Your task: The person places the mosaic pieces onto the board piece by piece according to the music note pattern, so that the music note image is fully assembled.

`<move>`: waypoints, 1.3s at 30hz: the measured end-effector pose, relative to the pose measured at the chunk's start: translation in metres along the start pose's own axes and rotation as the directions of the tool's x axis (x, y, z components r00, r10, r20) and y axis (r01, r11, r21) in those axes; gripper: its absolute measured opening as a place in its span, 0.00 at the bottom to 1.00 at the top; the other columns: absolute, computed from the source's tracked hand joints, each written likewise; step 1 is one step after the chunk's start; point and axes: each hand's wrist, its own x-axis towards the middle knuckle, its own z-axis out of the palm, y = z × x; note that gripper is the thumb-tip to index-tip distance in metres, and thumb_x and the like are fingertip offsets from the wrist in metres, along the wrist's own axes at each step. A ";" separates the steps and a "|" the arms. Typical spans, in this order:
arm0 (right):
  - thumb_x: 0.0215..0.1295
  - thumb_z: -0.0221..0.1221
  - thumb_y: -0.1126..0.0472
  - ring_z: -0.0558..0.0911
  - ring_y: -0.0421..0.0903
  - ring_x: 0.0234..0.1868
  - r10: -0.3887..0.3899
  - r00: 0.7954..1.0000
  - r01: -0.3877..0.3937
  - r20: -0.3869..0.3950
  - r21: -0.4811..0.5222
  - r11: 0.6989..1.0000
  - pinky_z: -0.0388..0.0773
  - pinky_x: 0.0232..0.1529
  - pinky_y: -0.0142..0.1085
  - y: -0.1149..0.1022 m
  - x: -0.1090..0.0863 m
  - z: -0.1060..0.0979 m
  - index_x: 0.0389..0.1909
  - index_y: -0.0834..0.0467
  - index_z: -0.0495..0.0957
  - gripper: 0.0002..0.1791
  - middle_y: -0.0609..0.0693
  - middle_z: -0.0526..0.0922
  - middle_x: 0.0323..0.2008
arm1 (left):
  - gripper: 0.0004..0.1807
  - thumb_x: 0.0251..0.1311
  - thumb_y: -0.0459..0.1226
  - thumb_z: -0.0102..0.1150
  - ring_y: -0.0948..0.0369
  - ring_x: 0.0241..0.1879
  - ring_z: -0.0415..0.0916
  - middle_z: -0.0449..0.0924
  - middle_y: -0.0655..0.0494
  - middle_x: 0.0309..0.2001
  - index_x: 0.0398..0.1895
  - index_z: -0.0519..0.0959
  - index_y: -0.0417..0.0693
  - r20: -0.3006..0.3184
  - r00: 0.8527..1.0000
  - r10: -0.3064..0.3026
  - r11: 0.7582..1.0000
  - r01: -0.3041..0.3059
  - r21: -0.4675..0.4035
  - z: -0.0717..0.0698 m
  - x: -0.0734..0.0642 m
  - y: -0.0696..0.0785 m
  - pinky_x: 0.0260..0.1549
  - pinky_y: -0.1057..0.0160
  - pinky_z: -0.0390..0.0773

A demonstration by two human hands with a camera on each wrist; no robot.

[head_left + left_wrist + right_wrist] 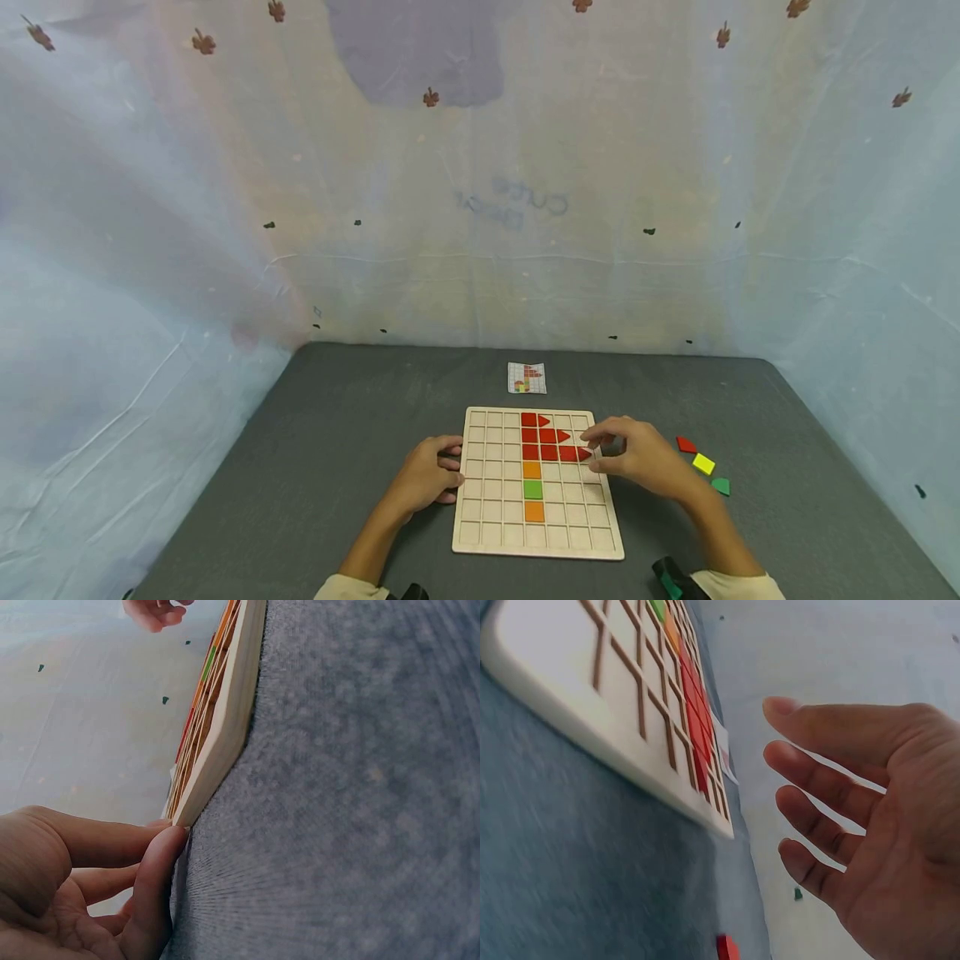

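Note:
A wooden grid board [495, 533] lies flat on the dark table, with red, orange and green tiles in several of its squares. My left hand [429, 473] rests against the board's left edge, its index finger and thumb touching the rim at separate spots. In the left wrist view its fingertips [161, 859] are right at the wooden edge. Over the board's right edge hovers my right hand [630, 454], near the tip of the longest red row [550, 452]. The right wrist view shows its fingers [825, 780] relaxed and spread, with nothing held between them.
Loose red [686, 445], yellow [703, 463] and green [721, 486] tiles lie to the right of the board. Behind the board is a small pattern card [527, 378]. A pale sheet [465, 292] hangs around the back and sides of the table [360, 392].

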 end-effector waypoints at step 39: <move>0.57 0.76 0.61 0.80 0.46 0.41 0.178 0.983 -0.179 -0.045 -0.030 0.983 0.78 0.39 0.35 0.070 -0.022 -0.036 0.55 0.60 0.86 0.24 0.48 0.84 0.40 | 0.34 0.57 0.23 0.69 0.53 0.49 0.82 0.77 0.40 0.58 0.70 0.75 0.32 -0.004 1.000 0.017 1.000 -0.017 -0.016 0.000 -0.002 0.002 0.28 0.56 0.90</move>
